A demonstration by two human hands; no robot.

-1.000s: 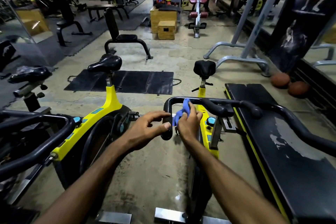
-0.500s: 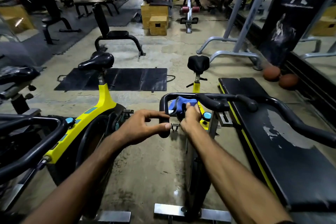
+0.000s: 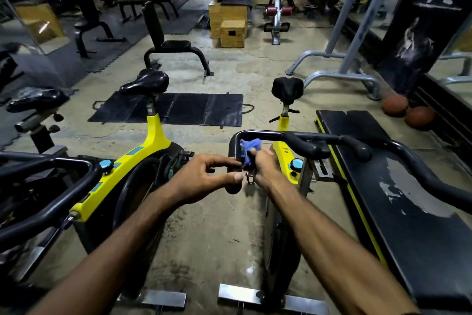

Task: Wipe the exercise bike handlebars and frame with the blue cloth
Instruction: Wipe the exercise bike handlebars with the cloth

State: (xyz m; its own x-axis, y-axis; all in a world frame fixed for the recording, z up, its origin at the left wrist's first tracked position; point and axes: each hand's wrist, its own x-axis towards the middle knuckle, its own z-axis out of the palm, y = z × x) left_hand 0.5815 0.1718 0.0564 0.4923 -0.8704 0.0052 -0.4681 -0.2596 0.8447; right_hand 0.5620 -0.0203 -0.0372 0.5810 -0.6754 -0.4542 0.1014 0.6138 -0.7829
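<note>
A yellow and black exercise bike stands in front of me, its black handlebars running from centre to right. My right hand grips the crumpled blue cloth and presses it against the inner side of the left handlebar loop. My left hand curls round the lower end of that left handlebar grip, thumb and fingers on either side of it. The black saddle sits further back.
A second yellow bike stands close on my left, and another bike's black handlebar at far left. A worn black bench lies along the right. A black floor mat, two brown balls and grey rack legs lie beyond.
My right hand has drawn the blue cloth down from the top corner of the handlebar loop along its left side. My left hand keeps its hold on the grip end.
</note>
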